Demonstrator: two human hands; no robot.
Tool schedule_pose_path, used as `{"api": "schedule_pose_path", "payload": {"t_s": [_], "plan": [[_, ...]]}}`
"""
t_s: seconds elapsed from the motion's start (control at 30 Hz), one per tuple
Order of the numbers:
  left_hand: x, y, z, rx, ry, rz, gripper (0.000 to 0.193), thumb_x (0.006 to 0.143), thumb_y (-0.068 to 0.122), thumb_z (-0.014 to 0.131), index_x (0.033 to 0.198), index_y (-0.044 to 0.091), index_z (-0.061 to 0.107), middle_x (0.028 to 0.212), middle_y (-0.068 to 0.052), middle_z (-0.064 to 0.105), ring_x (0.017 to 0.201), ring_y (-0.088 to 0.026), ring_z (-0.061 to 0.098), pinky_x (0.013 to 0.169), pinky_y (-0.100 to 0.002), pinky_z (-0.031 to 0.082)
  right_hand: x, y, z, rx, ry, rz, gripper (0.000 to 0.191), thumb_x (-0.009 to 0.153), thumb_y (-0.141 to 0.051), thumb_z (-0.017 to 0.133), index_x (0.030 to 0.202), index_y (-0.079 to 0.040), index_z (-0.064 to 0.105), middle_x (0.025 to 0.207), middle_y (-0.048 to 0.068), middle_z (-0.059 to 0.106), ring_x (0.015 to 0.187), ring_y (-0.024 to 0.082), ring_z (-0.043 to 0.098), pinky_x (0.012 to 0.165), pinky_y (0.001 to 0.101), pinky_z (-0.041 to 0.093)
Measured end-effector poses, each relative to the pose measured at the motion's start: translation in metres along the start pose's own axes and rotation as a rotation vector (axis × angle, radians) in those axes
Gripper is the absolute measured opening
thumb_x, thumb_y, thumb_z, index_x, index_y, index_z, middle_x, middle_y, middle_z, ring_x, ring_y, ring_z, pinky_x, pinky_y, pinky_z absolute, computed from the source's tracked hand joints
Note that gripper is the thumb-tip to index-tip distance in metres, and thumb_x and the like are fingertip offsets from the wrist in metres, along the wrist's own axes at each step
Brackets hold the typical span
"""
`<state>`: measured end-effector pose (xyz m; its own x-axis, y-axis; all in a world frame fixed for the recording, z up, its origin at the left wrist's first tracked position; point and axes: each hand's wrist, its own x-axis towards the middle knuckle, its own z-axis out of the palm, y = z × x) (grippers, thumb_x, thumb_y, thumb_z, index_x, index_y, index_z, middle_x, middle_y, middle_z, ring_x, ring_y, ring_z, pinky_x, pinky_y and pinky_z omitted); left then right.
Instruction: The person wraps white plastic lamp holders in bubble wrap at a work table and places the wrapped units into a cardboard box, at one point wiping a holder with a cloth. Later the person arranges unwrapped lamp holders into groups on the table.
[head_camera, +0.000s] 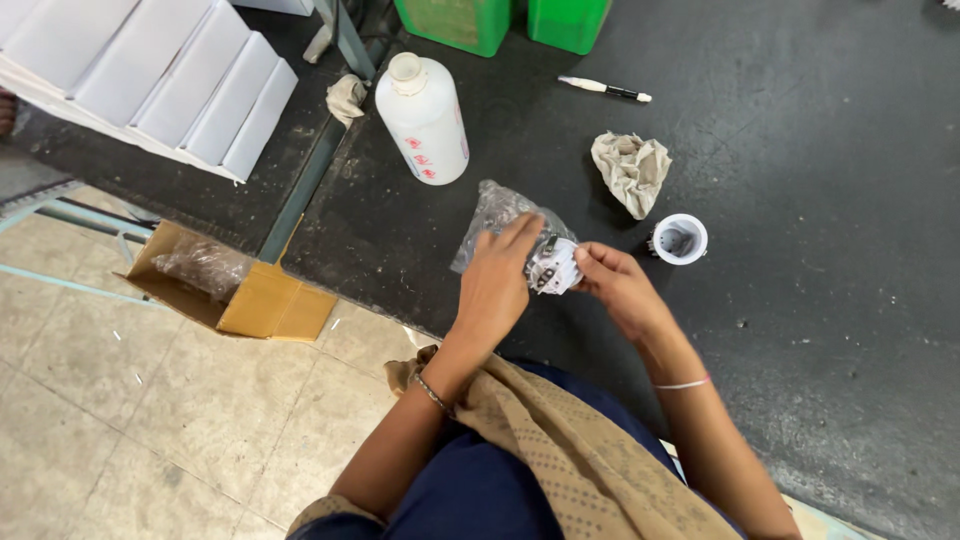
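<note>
Held between both hands over the dark table (800, 330): small white round fitting (553, 266) with metal clips. Left hand (497, 283) clamped over its left side, right hand (612, 283) pinching its right edge. Just behind: clear plastic bag (495, 212), crumpled, contents not discernible. Right of it: white cup-shaped housing (679, 239), open upward, grey inside. Further back: crumpled cloth (632, 170), capped white bottle (423, 118), small brush (604, 89). On floor: open cardboard box (262, 300) holding plastic wrap (200, 265).

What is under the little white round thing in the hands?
A crinkly clear plastic bag lies under the white round part on the black table. The left hand covers part of the bag.
</note>
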<state>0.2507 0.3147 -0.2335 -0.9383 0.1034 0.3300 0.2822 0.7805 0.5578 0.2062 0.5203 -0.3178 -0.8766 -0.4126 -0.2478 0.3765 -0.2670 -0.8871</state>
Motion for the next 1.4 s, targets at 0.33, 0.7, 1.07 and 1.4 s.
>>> {"api": "schedule_pose_path", "payload": {"t_s": [0.33, 0.7, 1.07, 1.4], "plan": [[-0.011, 0.024, -0.003, -0.054, -0.221, 0.019, 0.075, 0.075, -0.009, 0.060, 0.146, 0.009, 0.051, 0.156, -0.007, 0.050, 0.102, -0.038, 0.059, 0.089, -0.042, 0.053, 0.011, 0.044, 0.004, 0.054, 0.195, -0.072, 0.020, 0.104, -0.023, 0.064, 0.106, -0.004, 0.069, 0.099, 0.004, 0.072, 0.089, 0.012, 0.067, 0.082, 0.0283, 0.055], [-0.026, 0.053, 0.001, -0.291, -0.341, 0.235, 0.069, 0.083, -0.002, 0.061, 0.150, 0.012, 0.051, 0.158, -0.009, 0.051, 0.121, -0.034, 0.063, 0.097, -0.042, 0.051, 0.011, 0.058, 0.006, 0.534, 0.076, 0.025, 0.037, 0.086, -0.022, 0.065, 0.122, -0.012, 0.062, 0.122, 0.005, 0.070, 0.110, 0.025, 0.070, 0.096, 0.0428, 0.059], [0.026, -0.048, -0.018, -0.992, -0.233, -0.370, 0.067, 0.089, 0.027, 0.079, 0.143, 0.002, 0.049, 0.129, -0.016, 0.063, 0.116, -0.019, 0.064, 0.097, -0.035, 0.055, -0.009, 0.009, 0.035, 0.147, 0.013, -0.004, 0.029, 0.095, -0.017, 0.068, 0.120, -0.003, 0.062, 0.119, 0.007, 0.071, 0.110, 0.018, 0.069, 0.095, 0.0364, 0.058], [0.003, -0.054, 0.041, -1.661, -0.053, -0.728, 0.049, 0.088, 0.022, 0.079, 0.127, 0.001, 0.059, 0.117, -0.014, 0.072, 0.095, -0.024, 0.072, 0.069, -0.036, 0.063, -0.055, -0.043, 0.031, -0.393, 0.182, -0.317, 0.042, 0.098, -0.007, 0.072, 0.138, -0.002, 0.061, 0.120, 0.008, 0.067, 0.101, 0.012, 0.062, 0.087, 0.0287, 0.052]]}}
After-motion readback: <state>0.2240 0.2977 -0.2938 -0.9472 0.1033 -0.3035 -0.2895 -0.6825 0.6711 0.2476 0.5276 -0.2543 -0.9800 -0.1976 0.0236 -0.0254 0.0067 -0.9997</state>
